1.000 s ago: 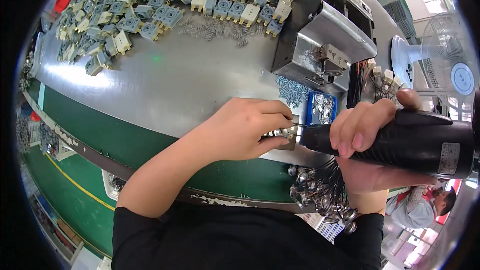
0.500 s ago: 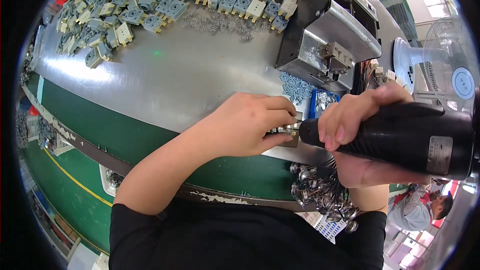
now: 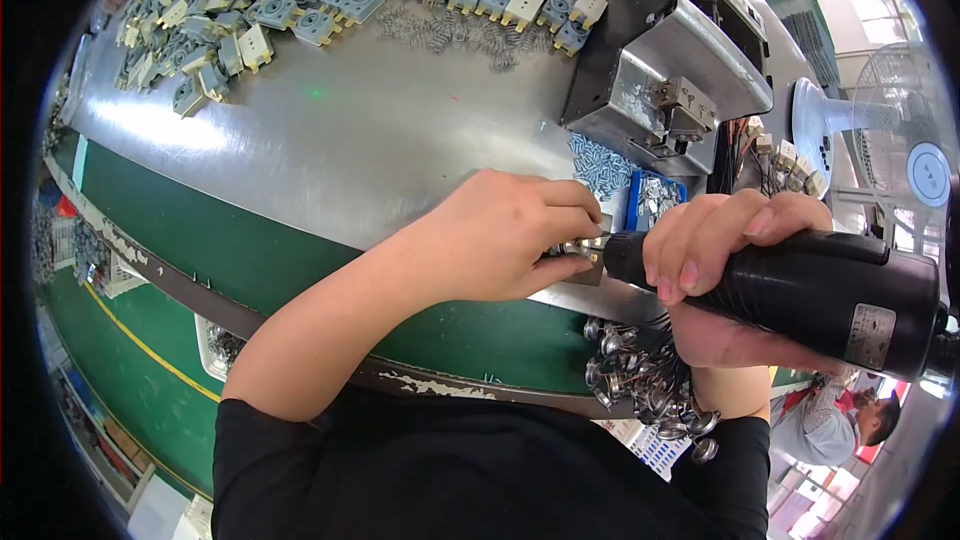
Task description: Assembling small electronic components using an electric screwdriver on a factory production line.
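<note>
My right hand (image 3: pixel 735 255) is wrapped round a black electric screwdriver (image 3: pixel 810 295), which lies nearly level with its nose toward the left. At that nose my left hand (image 3: pixel 525 235) pinches a small metal-and-cream part (image 3: pixel 590 250), mostly hidden behind my fingers. The driver's tip meets this part or sits just beside it; which one I cannot tell. A small dark block (image 3: pixel 583 272) shows under my left fingers at the table's edge. Just beyond lie a blue tray of small metal pieces (image 3: pixel 657 202) and a loose pile of silvery screws (image 3: pixel 602 166).
A metal fixture (image 3: pixel 665 70) stands at the back right, with a white fan (image 3: pixel 880 130) beyond. Grey-and-cream switch housings (image 3: pixel 330 0) and springs (image 3: pixel 460 30) cover the far table. Wired round metal parts (image 3: pixel 645 375) hang over the near edge. Another person (image 3: pixel 830 425) is at the lower right.
The view has shifted slightly, so the table items appear a little lower right or higher. The driver's rear has tilted down a bit; both hands keep their grip.
</note>
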